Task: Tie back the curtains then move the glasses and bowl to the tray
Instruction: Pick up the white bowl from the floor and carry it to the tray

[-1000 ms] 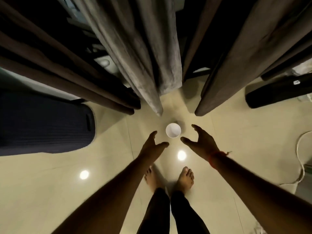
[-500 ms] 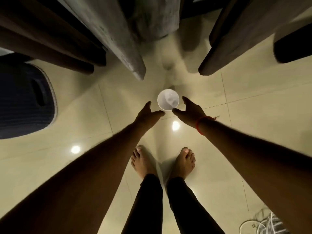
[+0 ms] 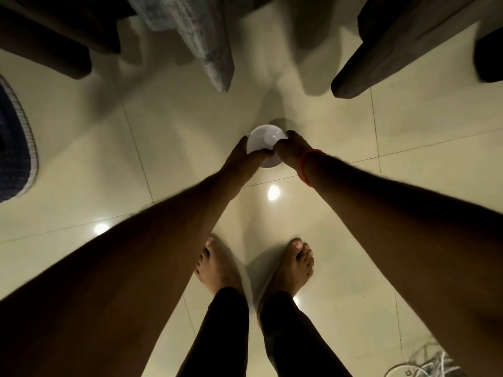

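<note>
The round white bowl sits upright on the glossy cream tiled floor, apparently empty; left hand and right hand grip its rim.

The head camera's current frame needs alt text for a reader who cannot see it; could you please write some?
Seen from above, a person's left hand and right hand grip opposite sides of a white bowl on a glossy tiled floor. Bare feet stand below it; curtain hems hang above.

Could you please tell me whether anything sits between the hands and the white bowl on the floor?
Nothing visible does: the left hand and right hand already grip the bowl at its rim, one on each side.
</note>
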